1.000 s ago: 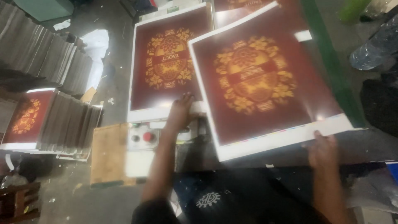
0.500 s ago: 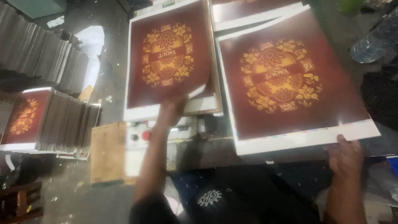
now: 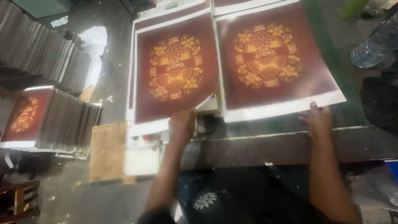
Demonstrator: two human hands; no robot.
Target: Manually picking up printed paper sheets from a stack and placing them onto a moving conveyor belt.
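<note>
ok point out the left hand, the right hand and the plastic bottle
left hand (image 3: pixel 181 124), head view, on the back of the hand at the left printed sheet's near edge
right hand (image 3: pixel 317 120), head view, on the back of the hand below the right sheet's white border
plastic bottle (image 3: pixel 371 49), head view, on its clear body
</note>
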